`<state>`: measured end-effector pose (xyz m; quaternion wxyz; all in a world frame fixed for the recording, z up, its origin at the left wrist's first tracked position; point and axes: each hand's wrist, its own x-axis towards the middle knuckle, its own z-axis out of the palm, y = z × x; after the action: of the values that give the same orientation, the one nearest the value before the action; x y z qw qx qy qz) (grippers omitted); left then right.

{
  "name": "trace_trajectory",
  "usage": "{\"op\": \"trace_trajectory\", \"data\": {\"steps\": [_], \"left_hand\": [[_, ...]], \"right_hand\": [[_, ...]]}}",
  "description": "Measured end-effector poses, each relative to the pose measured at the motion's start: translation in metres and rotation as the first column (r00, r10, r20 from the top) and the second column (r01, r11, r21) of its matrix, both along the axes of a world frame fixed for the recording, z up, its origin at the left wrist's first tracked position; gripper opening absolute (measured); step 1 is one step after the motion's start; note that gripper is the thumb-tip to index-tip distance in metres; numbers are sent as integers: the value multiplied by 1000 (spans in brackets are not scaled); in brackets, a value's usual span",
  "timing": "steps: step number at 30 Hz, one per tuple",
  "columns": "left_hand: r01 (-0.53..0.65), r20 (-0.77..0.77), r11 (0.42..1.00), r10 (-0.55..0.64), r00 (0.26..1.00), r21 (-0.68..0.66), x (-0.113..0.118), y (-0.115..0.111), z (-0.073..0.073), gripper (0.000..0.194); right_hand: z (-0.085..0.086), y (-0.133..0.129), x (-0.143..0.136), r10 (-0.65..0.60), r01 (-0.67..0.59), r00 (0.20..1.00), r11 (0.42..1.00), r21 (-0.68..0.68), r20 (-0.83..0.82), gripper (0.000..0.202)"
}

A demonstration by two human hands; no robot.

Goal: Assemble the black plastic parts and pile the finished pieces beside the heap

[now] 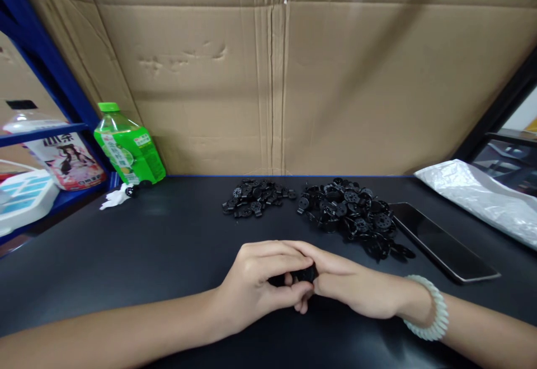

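Observation:
Close to the table's front edge, both hands meet around a small round black plastic part [305, 273]. My left hand [262, 277] is closed, its thumb and fingertips pinching the part from the left. From the other side my right hand [344, 279] is closed on it too, its fingers mostly hidden behind the left hand. Only a piece of the part's dark rim shows between the fingers. Beyond the hands lies a pile of black perforated discs [352, 209], somewhat right of centre. A smaller heap of black parts with tabs [255, 195] sits left of that pile.
A phone [444, 243] lies right of the big pile, with a silvery plastic bag [482, 195] behind it. At the left stand a green drink bottle [130, 145], a crumpled white tissue [115, 197] and a blue shelf [42, 134]. Cardboard [201, 78] walls the back.

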<state>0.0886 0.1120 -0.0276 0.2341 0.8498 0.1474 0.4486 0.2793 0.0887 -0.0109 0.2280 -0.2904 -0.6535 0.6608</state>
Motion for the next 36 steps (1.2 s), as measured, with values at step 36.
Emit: {"op": "trace_trajectory", "data": {"steps": [36], "left_hand": [[-172, -38, 985, 171, 985, -23, -4, -5, 3, 29]], "right_hand": [[26, 8, 25, -516, 186, 847, 507, 841, 124, 40]]}}
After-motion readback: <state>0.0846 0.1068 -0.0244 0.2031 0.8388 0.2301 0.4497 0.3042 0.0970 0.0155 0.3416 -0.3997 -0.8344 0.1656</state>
